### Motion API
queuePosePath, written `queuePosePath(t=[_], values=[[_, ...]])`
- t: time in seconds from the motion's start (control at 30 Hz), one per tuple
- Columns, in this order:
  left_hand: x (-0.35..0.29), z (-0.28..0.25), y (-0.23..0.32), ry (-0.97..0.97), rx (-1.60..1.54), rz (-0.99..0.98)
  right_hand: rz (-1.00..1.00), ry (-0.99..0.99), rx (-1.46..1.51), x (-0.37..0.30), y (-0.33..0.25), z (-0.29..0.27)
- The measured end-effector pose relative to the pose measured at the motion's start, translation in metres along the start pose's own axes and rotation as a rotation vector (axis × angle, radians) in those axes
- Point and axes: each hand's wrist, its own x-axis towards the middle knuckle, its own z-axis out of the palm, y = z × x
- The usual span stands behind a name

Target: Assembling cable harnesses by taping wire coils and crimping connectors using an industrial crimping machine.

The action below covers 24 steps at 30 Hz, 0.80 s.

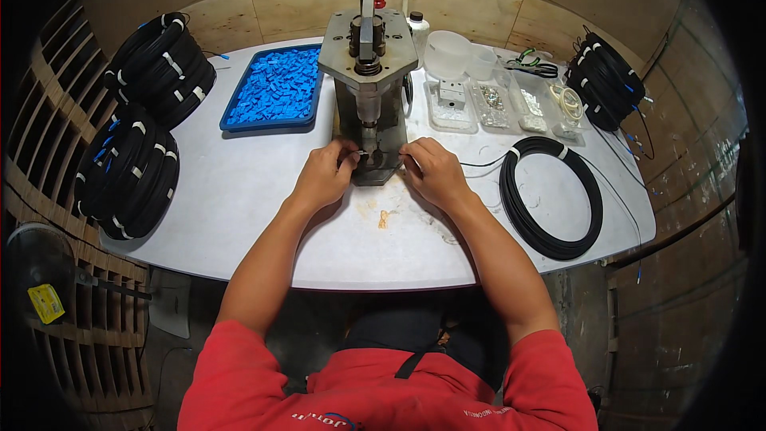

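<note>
A grey metal bench press (343, 70) stands before me, its vertical ram above a small base. My left hand (323, 175) reaches to the base's left side, thumb and fingers pinched on a small silvery piece (362, 152) too tiny to name surely. On the other side my right hand (437, 172) pinches a thin black cable (481, 165) near the base. That cable runs to a black cable coil (509, 191) lying flat on the table at my right, bound with white ties. Between the hands, the spot under the ram is partly hidden.
A dark blue tray (227, 121) of small blue pieces lies left of the press. Tied cable bundles (132, 168) stack at the far left; another bundle (604, 80) stands at the back right. Clear boxes of small parts (492, 108), a white tub (445, 54) and pliers (536, 69) sit right.
</note>
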Motion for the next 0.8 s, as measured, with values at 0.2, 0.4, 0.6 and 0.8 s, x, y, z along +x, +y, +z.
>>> queuePosePath(t=[0.2,0.4,0.6,0.8], values=[[-0.0009,-0.0006,-0.0007,0.007,-0.001,0.011,0.0,-0.008,0.006,0.0006,-0.0011,-0.0008],[-0.0004,-0.0008,0.0007,-0.004,0.028,-0.011,0.009,-0.016,0.013,0.0005,-0.0017,-0.0013],[-0.0011,-0.0004,0.0004,0.002,-0.012,0.002,0.007,-0.013,0.007,-0.0001,-0.0011,0.0006],[-0.001,0.0006,-0.0019,0.009,-0.02,0.013,0.008,-0.016,0.006,0.0002,-0.0014,0.0011]])
